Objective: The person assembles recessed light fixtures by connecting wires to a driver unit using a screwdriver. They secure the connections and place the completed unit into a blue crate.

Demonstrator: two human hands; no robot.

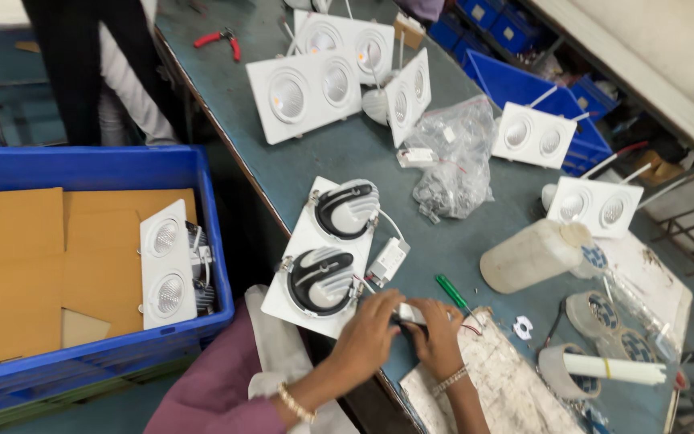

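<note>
Left hand [369,331] and right hand [437,331] pinched together on small dark part [401,325], beside upturned white square twin light fitting [321,257], ribbed black-banded backs; green screwdriver [451,292] near.

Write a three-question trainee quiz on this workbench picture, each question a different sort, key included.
1. True or false: the twin light fitting nearest the hands lies face down.
2. What lies in the blue crate? A) a twin light fitting B) red pliers C) a tape roll
3. What colour is the screwdriver handle beside the right hand?

Key: 1 true; 2 A; 3 green.
</note>
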